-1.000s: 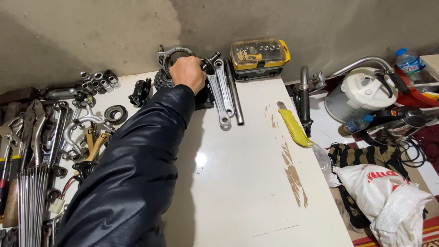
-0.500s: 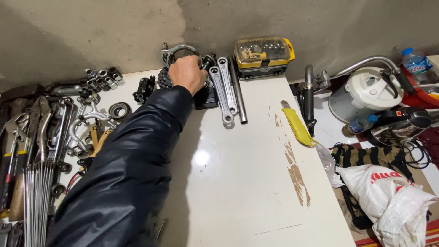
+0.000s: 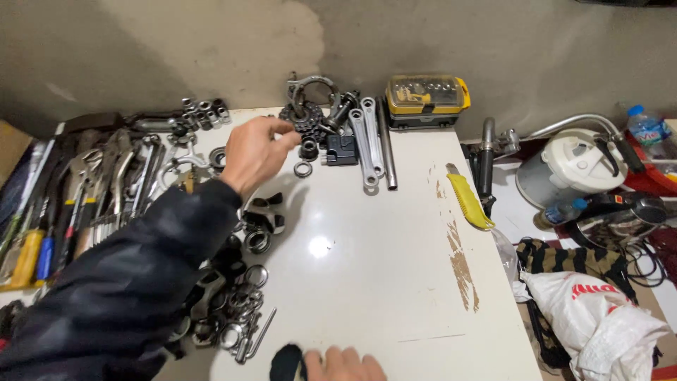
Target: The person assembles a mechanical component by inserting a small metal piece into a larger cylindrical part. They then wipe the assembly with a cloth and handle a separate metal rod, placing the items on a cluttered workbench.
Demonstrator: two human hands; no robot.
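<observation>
While my left hand [image 3: 252, 152] is hovering over the back of the white table [image 3: 367, 282], its fingers are curling loosely and gripping nothing that I can see; the thumb and forefinger are pointing at the dark sprocket cluster [image 3: 302, 118] just beyond them. Starting at the left, the pliers and screwdrivers [image 3: 77, 190] are lying packed side by side, and my dark sleeve [image 3: 134, 282] is passing right over the heap of rings and bearing parts [image 3: 233, 303]; I judge a careless drag could be sweeping those off the edge. Just beside my fingertips a small metal ring [image 3: 303, 169] is lying loose, easy to flick away. Further right, the two silver crank arms [image 3: 363, 141] and a steel rod [image 3: 386, 144] are lying close together, so a nudge might be rolling the rod. My right hand [image 3: 343, 365] is resting at the near edge, fingers mostly cut off, so I cannot tell their state. The yellow utility knife [image 3: 467, 201] is lying well apart.
</observation>
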